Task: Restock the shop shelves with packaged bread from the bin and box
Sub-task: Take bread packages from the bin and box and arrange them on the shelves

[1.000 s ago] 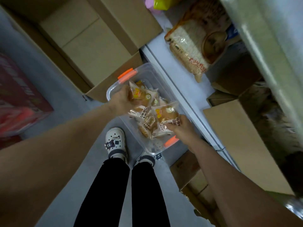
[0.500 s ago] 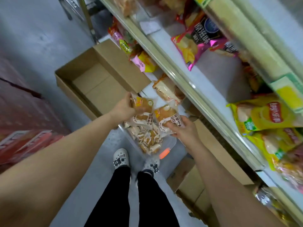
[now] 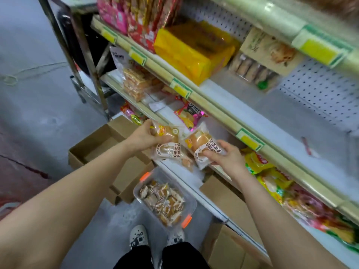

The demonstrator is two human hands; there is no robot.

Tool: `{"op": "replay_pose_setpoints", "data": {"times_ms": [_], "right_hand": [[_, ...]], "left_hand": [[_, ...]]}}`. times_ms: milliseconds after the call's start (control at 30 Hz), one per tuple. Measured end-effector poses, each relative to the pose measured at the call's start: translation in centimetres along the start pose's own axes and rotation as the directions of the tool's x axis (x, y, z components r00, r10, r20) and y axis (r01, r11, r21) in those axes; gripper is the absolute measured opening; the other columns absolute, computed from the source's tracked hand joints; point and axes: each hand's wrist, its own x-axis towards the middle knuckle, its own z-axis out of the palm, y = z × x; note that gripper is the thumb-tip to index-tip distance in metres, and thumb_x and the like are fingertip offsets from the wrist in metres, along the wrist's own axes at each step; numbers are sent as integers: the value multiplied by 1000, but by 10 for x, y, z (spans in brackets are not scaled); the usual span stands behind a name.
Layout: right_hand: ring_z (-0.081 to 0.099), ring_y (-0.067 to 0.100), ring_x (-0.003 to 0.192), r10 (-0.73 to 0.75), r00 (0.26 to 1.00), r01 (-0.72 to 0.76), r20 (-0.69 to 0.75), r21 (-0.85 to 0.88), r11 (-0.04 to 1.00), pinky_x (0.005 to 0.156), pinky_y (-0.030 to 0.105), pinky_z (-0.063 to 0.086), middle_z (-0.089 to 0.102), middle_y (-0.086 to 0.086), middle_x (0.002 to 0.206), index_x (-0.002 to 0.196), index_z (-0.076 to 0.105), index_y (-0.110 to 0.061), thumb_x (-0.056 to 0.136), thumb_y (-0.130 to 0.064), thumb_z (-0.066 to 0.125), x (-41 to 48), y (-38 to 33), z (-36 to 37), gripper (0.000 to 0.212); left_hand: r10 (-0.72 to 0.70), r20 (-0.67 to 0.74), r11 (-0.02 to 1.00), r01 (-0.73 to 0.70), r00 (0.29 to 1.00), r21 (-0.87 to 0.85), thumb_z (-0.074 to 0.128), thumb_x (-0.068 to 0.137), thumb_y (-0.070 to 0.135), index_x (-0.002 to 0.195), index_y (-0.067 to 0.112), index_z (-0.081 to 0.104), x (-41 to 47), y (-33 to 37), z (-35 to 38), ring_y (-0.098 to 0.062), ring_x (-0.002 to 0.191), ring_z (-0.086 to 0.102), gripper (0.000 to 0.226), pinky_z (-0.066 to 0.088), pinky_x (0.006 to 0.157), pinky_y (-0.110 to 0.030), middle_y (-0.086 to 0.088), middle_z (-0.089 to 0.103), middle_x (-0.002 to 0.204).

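Note:
My left hand (image 3: 146,137) grips a bundle of bread packets (image 3: 168,146), clear wrappers with golden buns and white labels. My right hand (image 3: 225,157) pinches another bread packet (image 3: 202,145) just to the right of them. Both hands are raised in front of the shop shelves, level with the edge of a white shelf (image 3: 275,133) that has a bare stretch. Below on the floor stands the clear plastic bin (image 3: 191,200) with orange latches, holding several more bread packets (image 3: 165,202). An open cardboard box (image 3: 91,152) lies to its left, its inside mostly hidden.
The shelves carry yellow packs (image 3: 196,53), pink and red boxes (image 3: 136,18), biscuit packs (image 3: 254,70) and crisp bags (image 3: 256,162). Cardboard boxes (image 3: 231,202) sit under the lowest shelf. A metal rack (image 3: 81,61) stands at the shelf's left end. My feet (image 3: 155,237) are beside the bin.
Both hands have lifted bread packets out of the bin and up to shelf height. The view has tilted up from the floor to the shelves.

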Motion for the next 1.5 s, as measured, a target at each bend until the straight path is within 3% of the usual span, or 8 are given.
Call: {"op": "replay_pose_setpoints", "data": {"times_ms": [267, 400, 533, 767, 933, 1100, 1300, 1500], "right_hand": [[60, -1, 62, -210, 973, 207, -100, -43, 977, 57, 18, 51, 70, 4, 98, 96, 65, -24, 69, -9, 87, -25, -81, -51, 38], [61, 8, 61, -265, 947, 257, -183, -65, 964, 70, 36, 56, 73, -1, 88, 95, 63, -34, 66, -22, 90, -42, -125, -81, 41], [62, 14, 70, -362, 901, 357, -239, -65, 932, 62, 29, 55, 72, 6, 90, 102, 64, -29, 68, -20, 89, -59, -162, -107, 43], [71, 8, 86, -411, 845, 464, -342, 90, 881, 68, 14, 52, 76, 0, 97, 104, 67, -11, 81, -3, 76, -92, -207, -147, 26], [68, 22, 104, -398, 811, 508, -429, 179, 843, 94, 41, 52, 75, 1, 104, 95, 66, -21, 88, -16, 72, -102, -221, -175, 11], [67, 11, 88, -306, 857, 482, -415, 434, 761, 89, 51, 55, 64, -16, 94, 106, 52, -27, 99, -18, 56, -110, -236, -203, 11], [71, 20, 100, -219, 878, 444, -424, 554, 705, 76, 31, 60, 66, 10, 122, 150, 28, -7, 77, -2, 77, -100, -238, -250, 88], [72, 17, 92, -167, 835, 448, -524, 473, 758, 64, 21, 53, 73, 6, 108, 142, 43, -9, 68, -8, 86, -81, -230, -292, 85]], "left_hand": [[203, 45, 975, -206, 978, 88, 88, 49, 62, 105, 23, 49, -13, 106, -16, -21, 96, 59, 79, 49, 75, -32, -1, 60, 98], [267, 51, 961, -270, 962, 64, 85, 69, 44, 142, 11, 32, -20, 163, -14, -27, 115, 57, 96, 54, 85, -35, -14, 54, 129], [361, 78, 931, -364, 929, 32, 91, 44, 62, 128, 18, 44, -21, 205, -16, -29, 108, 65, 105, 53, 92, -52, -15, 62, 124], [492, 103, 860, -501, 864, 97, 81, 77, 29, 125, 18, 48, -29, 279, 6, -7, 82, 57, 60, 47, 64, -14, 7, 52, 87], [558, 156, 817, -572, 815, 72, 87, 54, 59, 134, 18, 42, -32, 323, 30, -23, 113, 59, 100, 49, 95, -34, -7, 60, 124], [636, 163, 754, -652, 755, 79, 84, 70, 39, 110, 24, 51, -33, 362, 64, -14, 100, 64, 54, 51, 76, -26, 0, 66, 107], [670, 154, 719, -686, 726, 109, 82, 69, 48, 126, 20, 46, -33, 398, 101, -15, 104, 60, 73, 50, 90, -33, 3, 59, 115], [686, 148, 705, -701, 713, 110, 80, 77, 34, 116, 20, 45, -24, 420, 140, -12, 96, 61, 54, 48, 79, -25, 10, 58, 98]]}}
